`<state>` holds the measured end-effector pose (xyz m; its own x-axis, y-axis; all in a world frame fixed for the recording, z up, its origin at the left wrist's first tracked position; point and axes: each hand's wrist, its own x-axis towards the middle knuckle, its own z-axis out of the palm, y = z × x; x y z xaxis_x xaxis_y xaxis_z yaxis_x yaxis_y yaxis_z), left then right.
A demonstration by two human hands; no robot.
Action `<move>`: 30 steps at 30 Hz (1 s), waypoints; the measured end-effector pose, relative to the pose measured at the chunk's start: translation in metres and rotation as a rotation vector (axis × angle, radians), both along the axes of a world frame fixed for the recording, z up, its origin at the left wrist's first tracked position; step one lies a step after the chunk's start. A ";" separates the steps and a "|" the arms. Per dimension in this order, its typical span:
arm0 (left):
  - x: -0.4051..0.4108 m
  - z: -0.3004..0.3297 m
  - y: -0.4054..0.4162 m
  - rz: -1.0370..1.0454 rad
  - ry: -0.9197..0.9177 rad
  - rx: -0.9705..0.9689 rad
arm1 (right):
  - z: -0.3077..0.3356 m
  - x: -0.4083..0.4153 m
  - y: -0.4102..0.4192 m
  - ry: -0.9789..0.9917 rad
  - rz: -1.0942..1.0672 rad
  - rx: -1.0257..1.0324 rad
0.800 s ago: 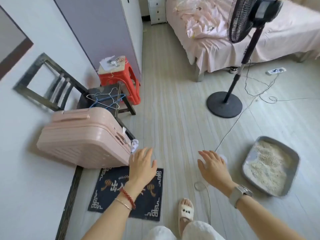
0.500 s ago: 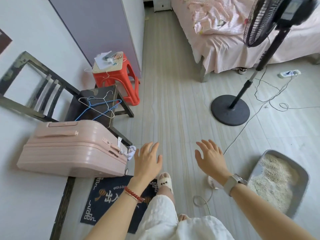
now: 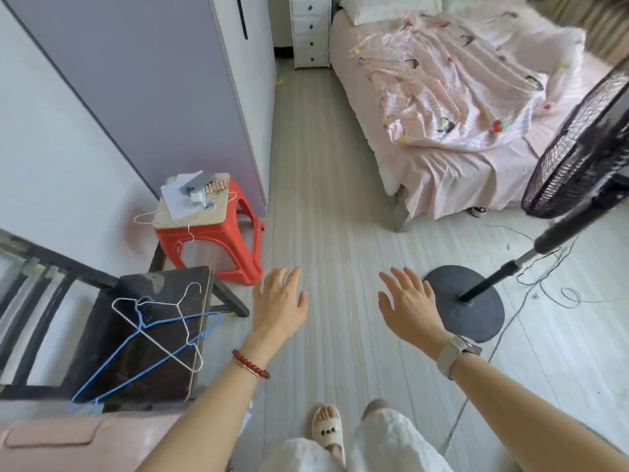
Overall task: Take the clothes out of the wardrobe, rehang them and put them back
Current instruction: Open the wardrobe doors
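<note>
The lilac wardrobe [image 3: 143, 80] stands at the upper left with its doors closed. White and blue wire hangers [image 3: 160, 321] lie on the dark chair seat [image 3: 112, 362] at the lower left. Another white hanger [image 3: 149, 218] hangs off the red stool [image 3: 218, 247]. My left hand [image 3: 279, 304] and my right hand [image 3: 408, 304] are stretched out in front of me above the floor, fingers spread, holding nothing. No clothes from the wardrobe are in view.
A pink suitcase [image 3: 68, 441] lies at the bottom left. A bed [image 3: 459, 158] with a pink quilt fills the upper right. A standing fan [image 3: 578, 148] with a round base [image 3: 476, 318] and loose cables stands to the right. White drawers [image 3: 311, 28] stand at the far end.
I have stepped forward and the view has risen: suitcase, mat and litter tray have slid down or out of view, and the wardrobe and bed come closer. Both hands stay open and empty.
</note>
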<state>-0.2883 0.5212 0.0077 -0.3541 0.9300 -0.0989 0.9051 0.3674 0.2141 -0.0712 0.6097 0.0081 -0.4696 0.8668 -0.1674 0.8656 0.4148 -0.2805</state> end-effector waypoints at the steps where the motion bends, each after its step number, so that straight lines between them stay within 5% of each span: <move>1: -0.009 0.000 0.019 -0.010 0.006 -0.002 | 0.001 -0.009 0.019 0.000 -0.006 0.001; 30: -0.335 -0.003 0.650 0.115 0.028 0.065 | -0.003 -0.352 0.672 -0.001 0.096 -0.073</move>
